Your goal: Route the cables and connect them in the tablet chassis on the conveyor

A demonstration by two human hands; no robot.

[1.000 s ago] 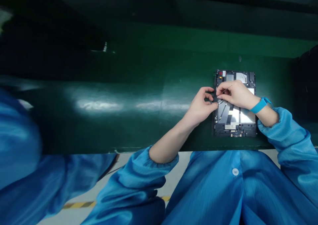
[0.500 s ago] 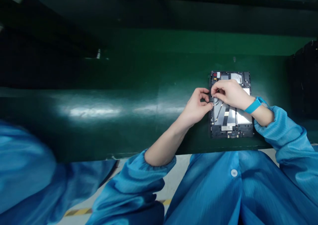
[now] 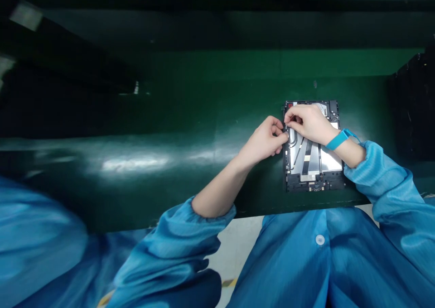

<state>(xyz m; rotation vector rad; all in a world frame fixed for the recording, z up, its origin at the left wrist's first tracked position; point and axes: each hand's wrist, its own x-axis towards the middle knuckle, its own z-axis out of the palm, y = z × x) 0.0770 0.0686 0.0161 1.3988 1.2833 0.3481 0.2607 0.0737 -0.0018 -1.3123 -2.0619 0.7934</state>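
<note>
An opened tablet [image 3: 314,156] lies on the green work surface, its silver plates, dark ribbon cables and black frame exposed. My left hand [image 3: 267,140] is at the tablet's left edge, fingers curled and thumb tip touching the rim. Just above it my right hand [image 3: 311,123] reaches across the upper part of the tablet, thumb and forefinger pinched together at the same edge. Whatever sits between the fingertips of either hand is too small to make out. The right hand covers part of the tablet's upper left area. A blue wrist strap [image 3: 338,139] circles my right wrist.
The green work surface [image 3: 190,104] runs across the view, with its front edge close to my lap. Dark stacked objects [image 3: 414,108] stand at the right, and a dark shape fills the left. Another person's blue sleeve [image 3: 37,244] is at the lower left.
Both hands have shifted slightly up along the tablet's left edge. My right hand now covers more of the upper left corner area. The camera view has also moved a little.
</note>
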